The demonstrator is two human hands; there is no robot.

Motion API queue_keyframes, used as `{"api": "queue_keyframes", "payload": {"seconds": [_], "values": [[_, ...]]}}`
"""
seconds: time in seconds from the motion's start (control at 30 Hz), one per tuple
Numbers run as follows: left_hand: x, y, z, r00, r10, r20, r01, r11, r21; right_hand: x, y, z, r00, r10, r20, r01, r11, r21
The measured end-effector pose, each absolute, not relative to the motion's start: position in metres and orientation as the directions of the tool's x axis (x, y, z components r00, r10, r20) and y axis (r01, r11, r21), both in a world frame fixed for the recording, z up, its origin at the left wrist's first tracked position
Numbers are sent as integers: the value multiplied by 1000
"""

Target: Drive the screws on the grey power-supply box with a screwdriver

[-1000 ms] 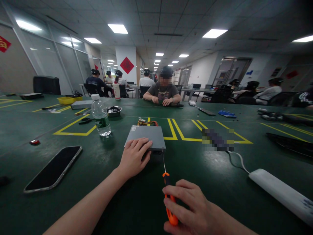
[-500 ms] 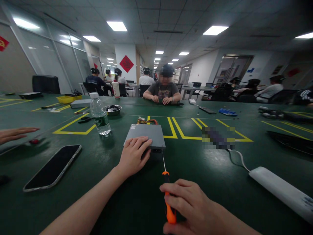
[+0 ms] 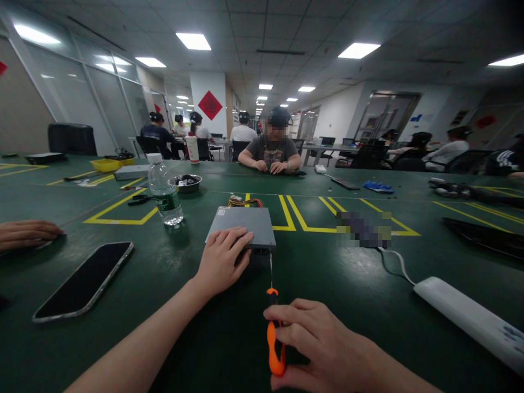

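Observation:
A grey metal computer power supply [image 3: 241, 218] lies flat on the green table, its bundle of coloured wires [image 3: 245, 202] at the far side. My left hand [image 3: 225, 252] holds it, fingers pressed on the top and thumb down by the near edge. In my right hand [image 3: 307, 341] is an orange and black screwdriver [image 3: 276, 349], gripped by thumb and fingers at the handle. Its thin shaft points away from me, and the tip reaches the near right corner of the power supply. Whether it sits in a screw is too small to tell.
A water bottle [image 3: 165, 191] and a phone [image 3: 84, 281] are left of my arm. Another person's hand [image 3: 30, 234] rests at the left edge. On the right lie a white power strip [image 3: 466, 316] and its cable. A metal bowl [image 3: 186, 183] stands farther back; a person [image 3: 272, 150] sits opposite.
The screwdriver's handle has turned in my right fingers, and its orange side shows differently. My left hand keeps its place on the power supply. The other person's hand at left has lowered to the table.

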State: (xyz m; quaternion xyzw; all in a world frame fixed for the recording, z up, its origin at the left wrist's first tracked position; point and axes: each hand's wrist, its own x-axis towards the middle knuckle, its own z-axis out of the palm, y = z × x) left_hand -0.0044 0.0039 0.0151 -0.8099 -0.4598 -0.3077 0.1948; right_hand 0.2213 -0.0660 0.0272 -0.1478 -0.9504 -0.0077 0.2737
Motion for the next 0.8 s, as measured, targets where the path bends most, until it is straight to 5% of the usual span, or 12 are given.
{"api": "queue_keyframes", "payload": {"seconds": [0.1,0.3,0.4,0.63,0.8], "values": [[-5,4,14,389,621,680,863,-505,-33,222,-66,27,-762,293,577,287,952,-104],[-4,4,15,390,626,675,865,-501,-35,219,-67,31,-865,318,387,336,942,-21],[-4,4,15,391,619,681,862,-505,-36,218,-66,24,-860,280,427,304,952,-13],[-5,4,14,390,616,685,859,-511,-30,222,-67,27,-829,344,442,316,939,-137],[-5,4,15,394,618,680,864,-502,-45,221,-68,37,-863,263,432,280,960,-25]]}}
